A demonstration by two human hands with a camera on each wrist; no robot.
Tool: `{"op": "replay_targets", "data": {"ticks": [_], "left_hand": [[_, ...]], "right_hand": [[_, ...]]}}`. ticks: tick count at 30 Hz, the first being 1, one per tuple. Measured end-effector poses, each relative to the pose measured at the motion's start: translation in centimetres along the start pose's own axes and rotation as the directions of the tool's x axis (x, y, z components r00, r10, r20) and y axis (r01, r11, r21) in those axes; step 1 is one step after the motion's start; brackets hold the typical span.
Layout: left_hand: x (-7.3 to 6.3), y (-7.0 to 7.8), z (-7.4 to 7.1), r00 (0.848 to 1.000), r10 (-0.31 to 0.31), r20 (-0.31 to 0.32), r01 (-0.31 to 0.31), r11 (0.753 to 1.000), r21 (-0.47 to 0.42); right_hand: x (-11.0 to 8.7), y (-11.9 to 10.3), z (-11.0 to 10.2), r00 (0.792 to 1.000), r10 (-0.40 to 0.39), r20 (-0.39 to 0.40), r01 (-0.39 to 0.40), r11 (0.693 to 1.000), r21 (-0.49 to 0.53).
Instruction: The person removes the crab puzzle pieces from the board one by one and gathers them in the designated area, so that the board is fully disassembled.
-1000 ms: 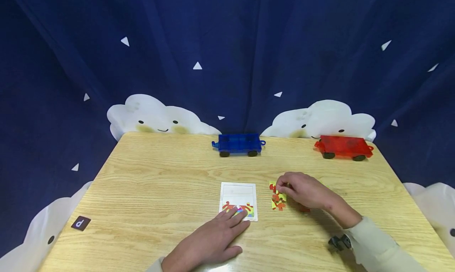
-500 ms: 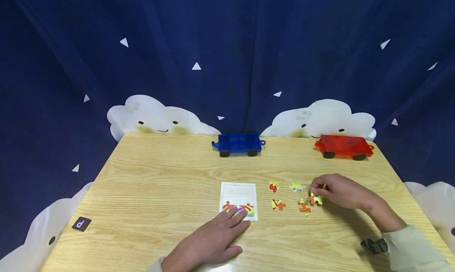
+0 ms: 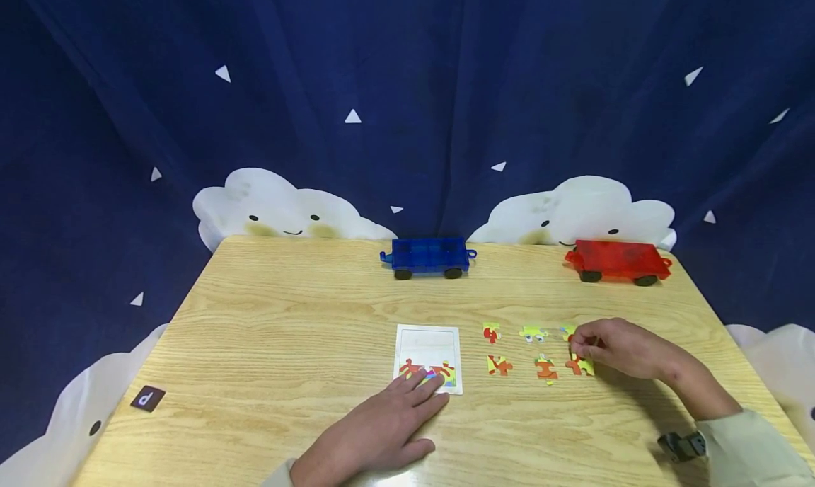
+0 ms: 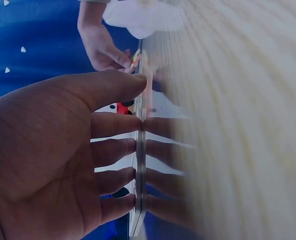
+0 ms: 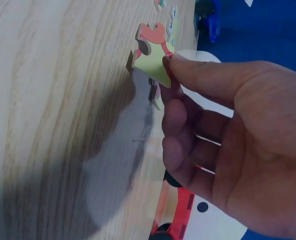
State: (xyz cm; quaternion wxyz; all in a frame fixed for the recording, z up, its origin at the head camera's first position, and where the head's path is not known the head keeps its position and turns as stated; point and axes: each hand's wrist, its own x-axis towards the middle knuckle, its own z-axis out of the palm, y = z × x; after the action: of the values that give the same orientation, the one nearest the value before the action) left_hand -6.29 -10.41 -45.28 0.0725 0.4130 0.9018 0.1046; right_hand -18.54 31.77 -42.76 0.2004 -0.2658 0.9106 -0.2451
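Observation:
My left hand lies with straight fingers on the near edge of a white puzzle tray. Orange and colourful pieces fill the tray's near side, partly hidden by the fingers. In the right wrist view, the thumb and index finger of my right hand pinch a yellow-and-orange jigsaw piece, tilted close over the table. Another yellow-and-red piece sits just behind it, partly covered by the fingertips. Left of that hand lie loose jigsaw pieces: one red, one with eyes, and two orange ones.
A blue toy wagon stands at the table's back edge, with a red toy wagon at the back right. A dark letter tile lies near the left edge. Behind the table hangs a dark blue curtain.
My right hand has moved right, away from the tray, with a jigsaw piece. The pieces, bunched together a second ago, now lie spread in two rows. My left hand has stayed put.

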Motion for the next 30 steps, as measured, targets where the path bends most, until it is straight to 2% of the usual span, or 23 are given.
{"op": "replay_targets", "data": {"ticks": [8, 17, 25, 30], "left_hand": [[0.0, -0.1, 0.0, 1.000, 0.007, 0.009, -0.007, 1.000, 0.002], [0.0, 0.0, 0.0, 1.000, 0.004, 0.027, -0.004, 1.000, 0.023], [-0.1, 0.1, 0.2, 0.999, 0.012, 0.033, -0.011, 1.000, -0.015], [-0.6, -0.5, -0.2, 0.999, 0.028, -0.029, -0.029, 0.999, -0.045]], "right_hand": [[0.0, -0.1, -0.1, 0.999, -0.014, -0.039, 0.013, 1.000, -0.020], [0.2, -0.8, -0.1, 0.997, 0.004, -0.075, -0.007, 0.999, -0.032], [1.1, -3.1, -0.2, 0.993, -0.032, -0.110, 0.030, 0.999, -0.020], [2.2, -5.4, 0.2, 0.993, -0.034, -0.112, 0.033, 0.999, -0.006]]}}
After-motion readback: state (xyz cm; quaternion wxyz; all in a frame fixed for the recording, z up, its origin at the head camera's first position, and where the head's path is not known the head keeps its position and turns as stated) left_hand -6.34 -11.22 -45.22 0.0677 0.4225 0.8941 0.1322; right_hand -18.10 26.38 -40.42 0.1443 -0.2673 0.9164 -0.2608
